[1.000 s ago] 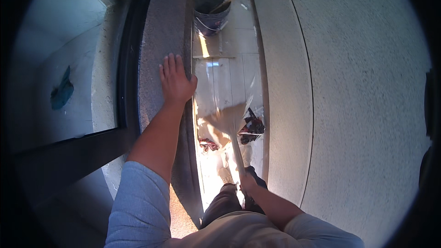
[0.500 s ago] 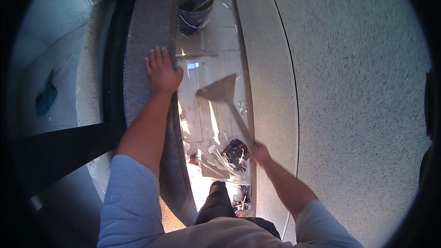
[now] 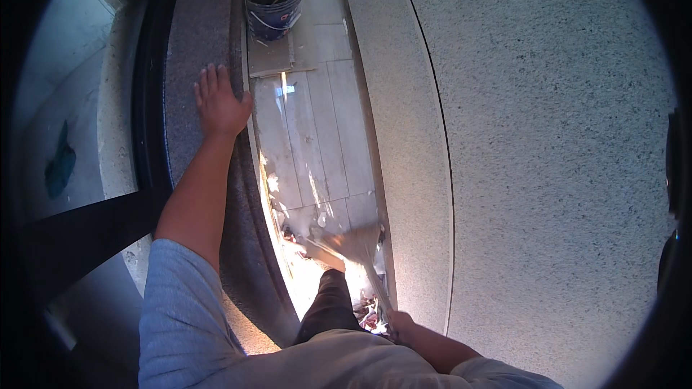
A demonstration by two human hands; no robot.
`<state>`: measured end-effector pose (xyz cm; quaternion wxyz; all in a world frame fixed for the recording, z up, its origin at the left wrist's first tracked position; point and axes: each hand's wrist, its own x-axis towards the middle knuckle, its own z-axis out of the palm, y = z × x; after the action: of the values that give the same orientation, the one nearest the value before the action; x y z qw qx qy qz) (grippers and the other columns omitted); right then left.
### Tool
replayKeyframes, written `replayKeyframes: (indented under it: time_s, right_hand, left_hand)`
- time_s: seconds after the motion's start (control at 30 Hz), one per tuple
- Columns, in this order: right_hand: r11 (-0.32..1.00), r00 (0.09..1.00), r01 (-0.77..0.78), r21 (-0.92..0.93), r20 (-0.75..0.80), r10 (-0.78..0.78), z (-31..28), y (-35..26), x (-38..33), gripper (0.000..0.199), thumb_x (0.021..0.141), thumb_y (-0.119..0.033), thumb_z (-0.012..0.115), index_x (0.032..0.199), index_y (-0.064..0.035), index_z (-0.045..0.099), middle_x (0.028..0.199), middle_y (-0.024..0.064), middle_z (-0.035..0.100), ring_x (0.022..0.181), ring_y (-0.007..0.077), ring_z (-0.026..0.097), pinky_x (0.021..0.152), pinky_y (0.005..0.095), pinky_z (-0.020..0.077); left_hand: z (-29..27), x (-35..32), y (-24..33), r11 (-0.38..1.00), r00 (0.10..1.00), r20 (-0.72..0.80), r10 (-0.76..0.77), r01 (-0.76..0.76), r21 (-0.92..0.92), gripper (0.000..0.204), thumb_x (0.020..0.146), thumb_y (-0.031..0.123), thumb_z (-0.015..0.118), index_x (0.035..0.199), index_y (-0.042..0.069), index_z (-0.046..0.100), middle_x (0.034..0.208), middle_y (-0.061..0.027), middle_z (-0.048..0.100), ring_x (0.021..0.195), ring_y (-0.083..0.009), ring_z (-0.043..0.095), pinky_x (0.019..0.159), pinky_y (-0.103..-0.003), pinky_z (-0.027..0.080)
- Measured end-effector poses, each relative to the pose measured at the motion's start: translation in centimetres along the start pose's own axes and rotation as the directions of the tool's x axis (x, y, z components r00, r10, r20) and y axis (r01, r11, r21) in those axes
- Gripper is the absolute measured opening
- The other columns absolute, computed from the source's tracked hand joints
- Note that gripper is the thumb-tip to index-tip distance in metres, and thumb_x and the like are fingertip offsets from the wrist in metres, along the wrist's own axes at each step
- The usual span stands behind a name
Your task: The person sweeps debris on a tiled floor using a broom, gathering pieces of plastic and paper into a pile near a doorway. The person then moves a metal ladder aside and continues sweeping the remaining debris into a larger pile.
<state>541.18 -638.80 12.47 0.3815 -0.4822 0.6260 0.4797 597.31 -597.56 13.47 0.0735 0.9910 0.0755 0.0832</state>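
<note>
My left hand lies flat, fingers stretched out, on a dark rough stone ledge. Low down on the right, my right hand is closed around the handle of a broom. The broom's fan-shaped head is smeared by motion and is down by the floor, close to my leg. Scraps of debris lie beside the broom handle and around my leg. Bright sunlight washes out part of the floor there.
A dark bucket with a stick in it stands on a board at the far end of the tiled floor. A speckled wall rises on the right. Beyond the ledge lies a teal item.
My right hand has drawn the broom down toward my leg, from the middle of the floor onto the debris. My left hand stays on the ledge. The whole view has shifted slightly.
</note>
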Motion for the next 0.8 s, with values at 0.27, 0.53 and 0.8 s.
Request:
replayKeyframes:
  time_s: [0.27,0.53,0.8]
  right_hand:
    - [0.880,0.984,-0.099,0.464,0.178,0.017,-5.5,-2.8,-11.0,0.032,0.104,-0.034,0.046,0.105,-0.0049,0.059,0.072,0.0100,0.058,0.051,0.0185,0.052,0.042,0.0313,0.0421]
    - [0.893,0.909,0.303,0.333,0.179,-0.376,-2.8,-18.1,-15.4,0.023,0.099,-0.024,0.056,0.104,-0.0017,0.057,0.079,0.0109,0.064,0.057,0.0204,0.063,0.047,0.0324,0.0508]
    - [0.120,0.091,0.720,-0.684,-0.079,-0.993,0.2,-42.3,-16.2,0.055,0.088,-0.018,0.068,0.138,-0.0005,0.053,0.098,0.0246,0.072,0.085,0.0328,0.074,0.073,0.0432,0.0577]
  left_hand:
    - [-0.6,0.0,0.5,1.000,1.000,0.016,0.005,-0.005,-0.004,0.077,0.087,0.036,0.066,0.150,0.001,0.040,0.159,-0.0204,0.035,0.152,-0.0327,0.023,0.126,-0.049,0.012]
    - [-0.2,0.6,0.4,0.999,1.000,-0.014,0.011,-0.011,-0.041,0.078,0.084,0.036,0.067,0.148,-0.001,0.042,0.158,-0.0212,0.037,0.151,-0.0343,0.026,0.124,-0.052,0.015]
    - [0.1,1.6,-0.1,0.996,1.000,-0.014,0.001,-0.002,-0.090,0.077,0.081,0.033,0.068,0.146,-0.002,0.044,0.156,-0.0230,0.038,0.149,-0.0369,0.028,0.124,-0.053,0.015]
